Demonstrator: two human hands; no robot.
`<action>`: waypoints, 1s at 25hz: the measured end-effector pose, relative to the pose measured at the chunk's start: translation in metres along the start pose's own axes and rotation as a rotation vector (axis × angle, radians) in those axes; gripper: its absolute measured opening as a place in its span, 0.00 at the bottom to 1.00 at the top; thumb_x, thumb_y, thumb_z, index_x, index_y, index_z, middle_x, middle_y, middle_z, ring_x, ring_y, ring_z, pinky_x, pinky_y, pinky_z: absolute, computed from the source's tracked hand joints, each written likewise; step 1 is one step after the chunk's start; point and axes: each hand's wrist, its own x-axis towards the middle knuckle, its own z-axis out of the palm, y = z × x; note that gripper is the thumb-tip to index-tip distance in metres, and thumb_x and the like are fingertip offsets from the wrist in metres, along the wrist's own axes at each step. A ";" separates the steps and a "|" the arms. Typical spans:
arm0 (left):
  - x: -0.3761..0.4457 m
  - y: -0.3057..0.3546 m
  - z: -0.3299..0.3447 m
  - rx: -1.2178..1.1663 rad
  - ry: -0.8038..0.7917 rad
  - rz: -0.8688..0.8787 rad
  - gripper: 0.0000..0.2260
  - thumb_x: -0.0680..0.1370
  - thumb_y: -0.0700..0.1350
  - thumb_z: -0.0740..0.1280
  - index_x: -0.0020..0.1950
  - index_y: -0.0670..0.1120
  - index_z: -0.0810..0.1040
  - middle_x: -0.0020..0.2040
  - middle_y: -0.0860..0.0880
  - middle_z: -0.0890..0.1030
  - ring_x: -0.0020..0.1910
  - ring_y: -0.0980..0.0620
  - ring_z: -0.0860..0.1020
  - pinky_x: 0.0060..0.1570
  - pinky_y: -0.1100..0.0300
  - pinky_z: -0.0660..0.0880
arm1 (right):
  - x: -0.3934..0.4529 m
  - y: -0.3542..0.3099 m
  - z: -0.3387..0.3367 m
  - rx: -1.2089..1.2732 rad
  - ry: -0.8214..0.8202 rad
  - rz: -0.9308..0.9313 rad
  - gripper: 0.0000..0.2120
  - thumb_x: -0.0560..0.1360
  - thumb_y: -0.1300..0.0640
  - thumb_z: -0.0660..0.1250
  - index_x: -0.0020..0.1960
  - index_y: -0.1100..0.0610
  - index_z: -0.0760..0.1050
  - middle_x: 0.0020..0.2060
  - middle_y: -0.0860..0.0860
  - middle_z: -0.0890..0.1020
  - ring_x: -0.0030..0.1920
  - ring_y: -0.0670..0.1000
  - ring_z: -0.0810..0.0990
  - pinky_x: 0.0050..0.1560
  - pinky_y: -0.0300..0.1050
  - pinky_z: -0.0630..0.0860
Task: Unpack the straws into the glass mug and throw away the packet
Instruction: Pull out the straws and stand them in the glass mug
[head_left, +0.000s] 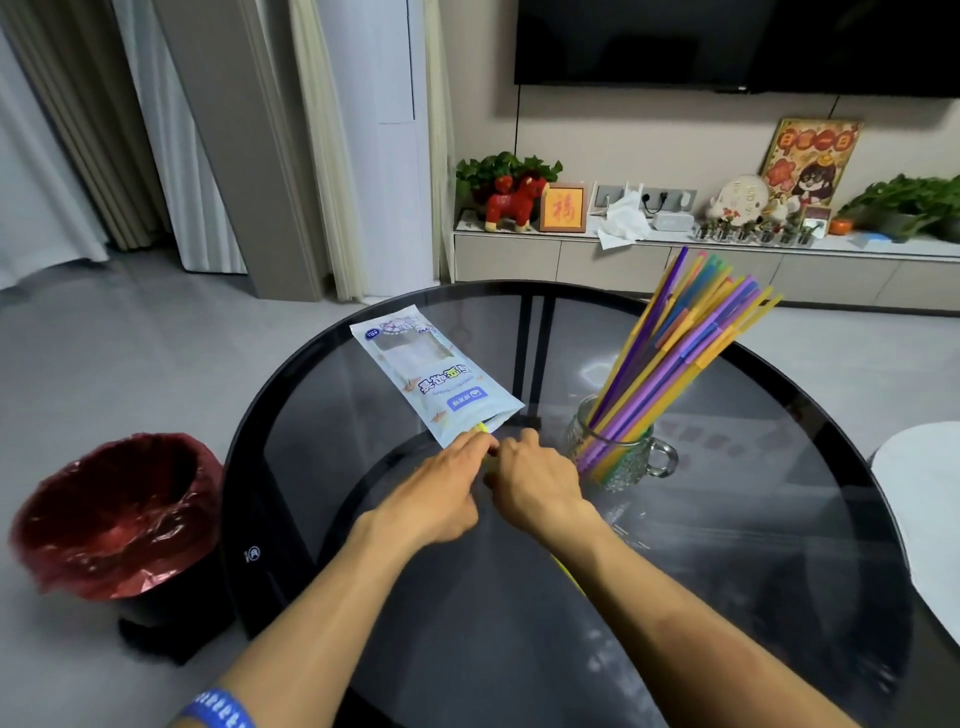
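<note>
The packet (434, 371) lies flat just beyond both hands; the left hand (434, 496) pinches its open end, the right hand (537, 480) grips a yellow straw (566, 571).

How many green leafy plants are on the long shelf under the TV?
2. One plant is at the shelf's left end, behind the red toy horse. The other plant is at the right end, partly cut off by the picture's edge.

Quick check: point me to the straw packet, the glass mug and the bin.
straw packet (434, 371): head view, middle of its printed face.
glass mug (626, 460): head view, textured side wall beside the handle.
bin (111, 519): head view, red liner inside the rim.
</note>
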 end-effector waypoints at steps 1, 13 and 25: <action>0.000 -0.003 0.000 -0.024 0.016 0.008 0.24 0.71 0.33 0.60 0.62 0.55 0.65 0.63 0.52 0.71 0.59 0.44 0.75 0.57 0.45 0.74 | -0.004 -0.001 0.000 -0.046 0.025 -0.017 0.17 0.80 0.56 0.59 0.66 0.61 0.70 0.61 0.58 0.75 0.58 0.61 0.80 0.42 0.48 0.69; -0.001 0.002 -0.004 0.099 0.050 -0.306 0.34 0.75 0.43 0.61 0.78 0.49 0.49 0.77 0.47 0.60 0.76 0.46 0.59 0.74 0.41 0.54 | -0.076 0.059 -0.006 -0.227 -0.062 0.000 0.12 0.79 0.64 0.50 0.61 0.60 0.65 0.56 0.59 0.80 0.56 0.61 0.80 0.46 0.51 0.73; -0.003 0.019 -0.030 -0.309 0.178 -0.348 0.27 0.74 0.41 0.65 0.72 0.55 0.66 0.72 0.49 0.69 0.66 0.47 0.72 0.58 0.57 0.69 | -0.103 0.151 -0.106 -0.115 -0.196 0.052 0.14 0.78 0.63 0.56 0.61 0.53 0.72 0.59 0.54 0.78 0.49 0.54 0.74 0.48 0.45 0.70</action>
